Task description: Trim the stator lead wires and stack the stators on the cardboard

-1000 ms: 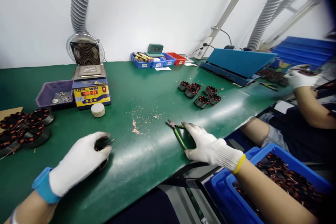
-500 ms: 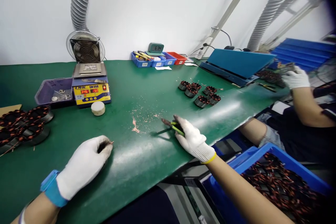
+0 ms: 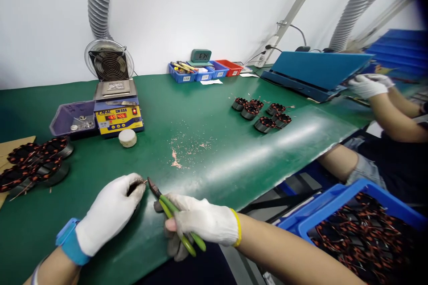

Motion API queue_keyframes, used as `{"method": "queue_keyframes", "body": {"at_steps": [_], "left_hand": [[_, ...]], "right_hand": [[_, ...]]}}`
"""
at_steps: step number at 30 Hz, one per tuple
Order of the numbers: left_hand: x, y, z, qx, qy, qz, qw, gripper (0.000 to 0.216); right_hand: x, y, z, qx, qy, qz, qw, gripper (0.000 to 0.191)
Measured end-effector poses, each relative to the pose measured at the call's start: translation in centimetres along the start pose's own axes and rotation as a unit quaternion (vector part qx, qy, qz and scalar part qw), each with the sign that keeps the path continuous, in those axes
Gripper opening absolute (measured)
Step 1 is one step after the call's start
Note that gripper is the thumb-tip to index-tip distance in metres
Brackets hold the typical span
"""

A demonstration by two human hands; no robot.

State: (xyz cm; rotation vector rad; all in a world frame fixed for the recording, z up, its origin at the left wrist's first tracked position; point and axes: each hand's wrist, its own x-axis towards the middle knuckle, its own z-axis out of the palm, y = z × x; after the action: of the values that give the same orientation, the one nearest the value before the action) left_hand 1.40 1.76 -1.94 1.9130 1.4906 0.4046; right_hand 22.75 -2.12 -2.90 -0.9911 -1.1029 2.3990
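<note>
Far left on the green bench [image 3: 207, 111], a heap of wound stators [image 3: 33, 164] sits beside a scrap of cardboard [image 3: 8, 144], and behind it stands a purple tray [image 3: 72, 118] against the yellow-and-blue solder unit [image 3: 118, 116], with a small fan [image 3: 109, 64] on top and a white round puck [image 3: 127, 138] in front. Now to the action: the left hand [image 3: 109, 213], in a white glove with a blue wrist strap, lies curled over a dark stator [image 3: 134, 187] pressed to the mat near the front edge, fingers closed down on it, a thin wire end poking out by the fingertips. Right beside it, the right hand [image 3: 200, 225] has its fingers wrapped tight round the green handles of the cutters [image 3: 174, 216], nose angled up and left at that wire end; whether the blades touch the wire, I cannot tell. Beyond the hands, copper clippings [image 3: 177, 158] are scattered mid-bench. Further back there are small blue and red bins [image 3: 200, 73] and a clock [image 3: 201, 55] by the wall. Moving right, a cluster of finished stators [image 3: 262, 113] stands well apart from the hands. At the near right, a blue crate [image 3: 334, 198] is full of more stators, and at the far right a co-worker's gloved hands [image 3: 368, 85] work by a slanted blue panel [image 3: 317, 71].
</note>
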Motion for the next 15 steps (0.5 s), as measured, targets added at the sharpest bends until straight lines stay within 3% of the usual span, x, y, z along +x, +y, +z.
{"method": "queue_keyframes", "body": {"at_steps": [4,10,15], "left_hand": [[0.1,0.1,0.0,0.006,-0.002,0.003,1.0,0.03],[0.0,0.1,-0.2,0.016,-0.008,0.008,1.0,0.03],[0.0,0.2,-0.2,0.015,-0.015,0.01,1.0,0.031]], "right_hand": [[-0.4,-0.4,-0.2,-0.022,-0.014,-0.014,1.0,0.059],[-0.7,-1.5,0.0,-0.121,0.023,0.006,0.992,0.069],[-1.3,-2.6,0.0,-0.284,0.072,0.044,0.955,0.042]]}}
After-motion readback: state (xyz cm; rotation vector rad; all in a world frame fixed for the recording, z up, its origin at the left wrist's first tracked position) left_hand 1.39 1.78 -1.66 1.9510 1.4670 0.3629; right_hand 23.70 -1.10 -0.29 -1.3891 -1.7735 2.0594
